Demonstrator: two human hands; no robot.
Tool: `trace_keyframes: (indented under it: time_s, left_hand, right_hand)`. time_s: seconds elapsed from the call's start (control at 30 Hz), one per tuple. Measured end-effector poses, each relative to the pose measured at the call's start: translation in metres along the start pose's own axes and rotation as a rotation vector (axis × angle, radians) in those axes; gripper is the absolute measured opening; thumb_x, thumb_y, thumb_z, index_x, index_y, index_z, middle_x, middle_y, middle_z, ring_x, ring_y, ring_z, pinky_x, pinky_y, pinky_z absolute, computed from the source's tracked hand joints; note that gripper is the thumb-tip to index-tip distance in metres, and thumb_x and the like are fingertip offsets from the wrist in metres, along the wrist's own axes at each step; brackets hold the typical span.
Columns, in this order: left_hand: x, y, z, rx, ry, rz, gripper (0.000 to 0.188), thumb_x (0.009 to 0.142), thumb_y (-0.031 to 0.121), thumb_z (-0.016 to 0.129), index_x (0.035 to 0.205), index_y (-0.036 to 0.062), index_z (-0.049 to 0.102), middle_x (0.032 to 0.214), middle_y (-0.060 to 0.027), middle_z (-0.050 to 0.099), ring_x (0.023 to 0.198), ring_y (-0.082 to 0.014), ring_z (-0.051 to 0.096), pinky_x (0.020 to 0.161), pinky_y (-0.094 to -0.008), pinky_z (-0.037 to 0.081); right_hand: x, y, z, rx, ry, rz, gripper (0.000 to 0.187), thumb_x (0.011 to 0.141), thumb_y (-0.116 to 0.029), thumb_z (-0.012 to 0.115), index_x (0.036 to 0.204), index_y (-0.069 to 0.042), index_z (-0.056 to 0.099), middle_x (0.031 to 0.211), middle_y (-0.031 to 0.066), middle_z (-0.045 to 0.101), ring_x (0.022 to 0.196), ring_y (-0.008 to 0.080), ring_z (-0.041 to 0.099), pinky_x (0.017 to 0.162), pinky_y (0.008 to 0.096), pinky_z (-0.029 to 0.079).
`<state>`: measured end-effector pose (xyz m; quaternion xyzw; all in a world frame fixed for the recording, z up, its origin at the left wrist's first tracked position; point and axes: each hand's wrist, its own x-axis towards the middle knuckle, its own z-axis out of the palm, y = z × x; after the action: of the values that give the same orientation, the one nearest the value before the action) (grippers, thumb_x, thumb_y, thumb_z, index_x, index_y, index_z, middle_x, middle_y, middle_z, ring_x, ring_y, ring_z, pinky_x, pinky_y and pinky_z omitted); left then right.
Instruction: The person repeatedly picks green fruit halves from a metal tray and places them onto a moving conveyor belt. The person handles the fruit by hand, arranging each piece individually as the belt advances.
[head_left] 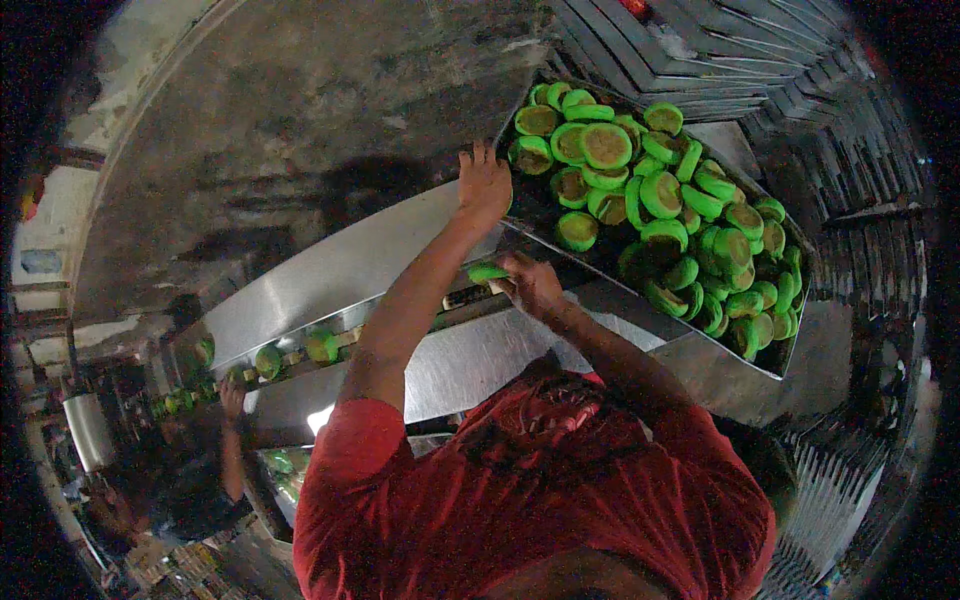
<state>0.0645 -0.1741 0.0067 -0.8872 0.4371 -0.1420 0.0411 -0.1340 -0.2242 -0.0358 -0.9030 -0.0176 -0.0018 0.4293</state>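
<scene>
Nearest is the wearer's red shirt (540, 490), with a sloping metal panel (470, 365) just beyond it. Over the narrow conveyor strip (466, 298), the right hand (516, 283) is pinched nearly closed on one green round (487, 271). The piece is turned edge-on, so its face is hidden; a hold by the rim probably spares the soft-looking middle.

Beyond, the left hand (484, 182) lies against the left side of the tray (532, 203). Its fingers are nearly straight and slightly parted; the thumb and palm are hidden, so I cannot tell whether it grips the edge. The contact likely serves to steady the tray.

The tray stands at a slant just past the right hand, within easy reach. Heaped green rounds (660, 195) with brown centres fill mostly its middle and right, some flat, others leaning on edge, seemingly dropped in loosely rather than arranged.

Farther along the strip to the left, more rounds (321, 345) sit spaced apart. A co-worker's hand (232, 397) is beside them; its grip is too dim to tell. At the far upper right stand stacked trays (700, 60), nested closely, presumably to save room.
</scene>
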Motion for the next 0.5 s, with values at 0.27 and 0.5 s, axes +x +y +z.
trace_keyframes:
  time_s: [0.27,0.5]
  left_hand:
    - [-0.053,-0.018,-0.066,-1.068,0.097,-0.583,0.043,0.084,0.023,0.072,0.118,0.0035,0.055,0.109,-0.0183,0.064,0.106,-0.0368,0.061,0.094,-0.0436,0.046]
    - [-0.174,0.03,-0.009,-0.987,-0.106,-0.575,0.041,0.084,0.025,0.072,0.118,0.0059,0.061,0.115,-0.0177,0.063,0.105,-0.037,0.06,0.095,-0.0451,0.044]
  right_hand:
    - [-0.028,-0.008,-0.029,-0.209,-0.119,0.349,0.035,0.081,-0.028,0.069,0.112,-0.013,0.065,0.107,0.014,0.068,0.101,0.036,0.063,0.088,0.0467,0.051]
    - [0.0,0.052,-0.119,-0.757,-0.035,0.212,0.063,0.074,-0.022,0.075,0.129,-0.014,0.048,0.116,0.0167,0.061,0.097,0.0391,0.064,0.084,0.0486,0.053]
